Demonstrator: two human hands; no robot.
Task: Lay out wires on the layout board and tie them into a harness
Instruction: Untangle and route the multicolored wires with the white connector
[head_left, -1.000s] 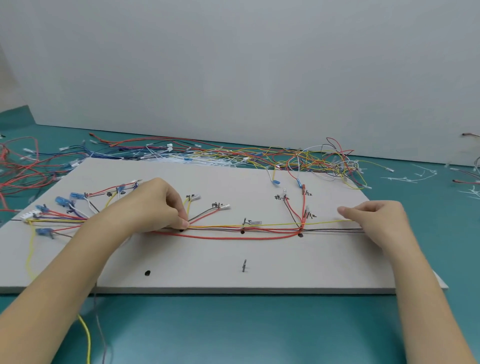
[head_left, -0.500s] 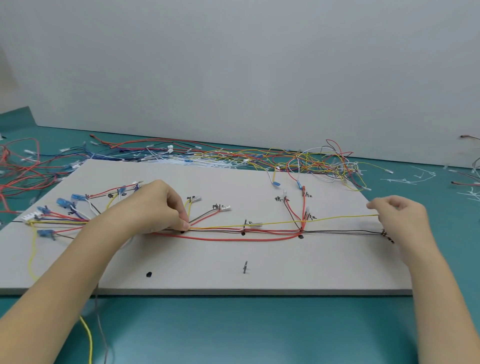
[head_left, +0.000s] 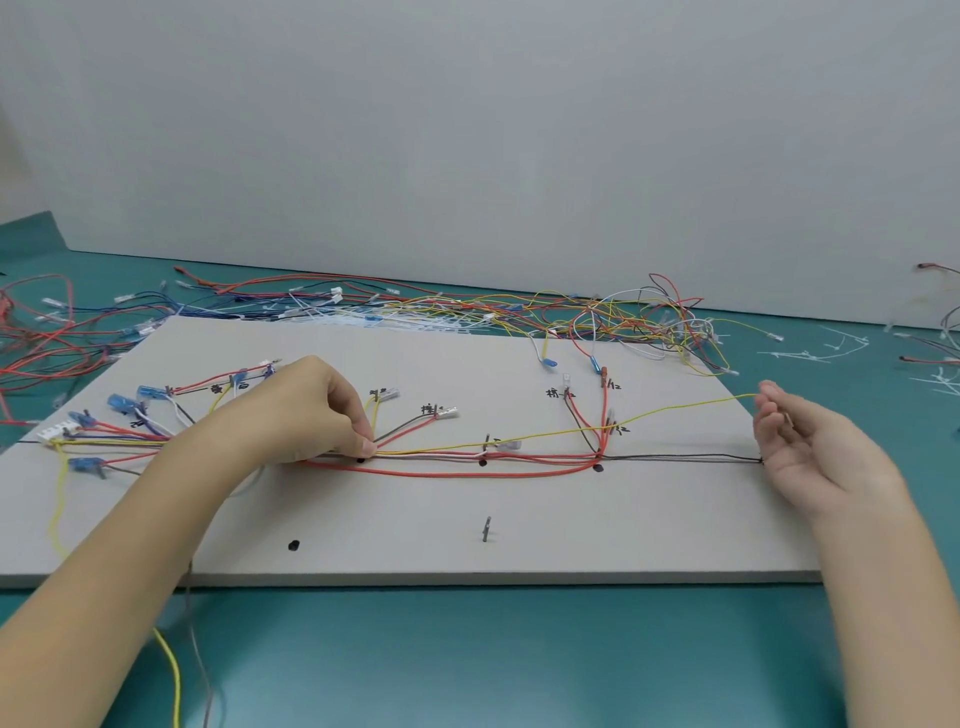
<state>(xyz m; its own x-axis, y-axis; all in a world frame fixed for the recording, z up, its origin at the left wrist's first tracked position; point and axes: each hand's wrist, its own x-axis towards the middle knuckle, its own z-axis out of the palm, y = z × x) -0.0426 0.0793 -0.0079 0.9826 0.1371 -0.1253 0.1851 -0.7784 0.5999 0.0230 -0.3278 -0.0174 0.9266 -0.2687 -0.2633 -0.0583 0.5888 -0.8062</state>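
A grey layout board (head_left: 519, 525) lies on the teal table. Red, black, white and yellow wires run along it as a bundle (head_left: 519, 458), branching to blue and white connectors (head_left: 122, 402) at the left. My left hand (head_left: 296, 410) pinches the bundle against the board near a black dot. A single yellow wire (head_left: 649, 414) rises from the bundle to the right, off the board. My right hand (head_left: 815, 457), palm up past the board's right edge, holds that wire's end at its fingertips. A black wire (head_left: 685, 457) lies flat toward the right edge.
A tangle of loose coloured wires (head_left: 623, 317) stretches along the board's far edge, with more red ones (head_left: 36, 353) at the far left. Cut white tie scraps (head_left: 826, 348) lie at the right. A small metal pin (head_left: 486, 529) stands near the board's front. A grey wall is behind.
My right hand has moved right and up, past the board's edge, drawing the yellow wire out of the bundle and lifting it. My left hand has stayed pinching the bundle.
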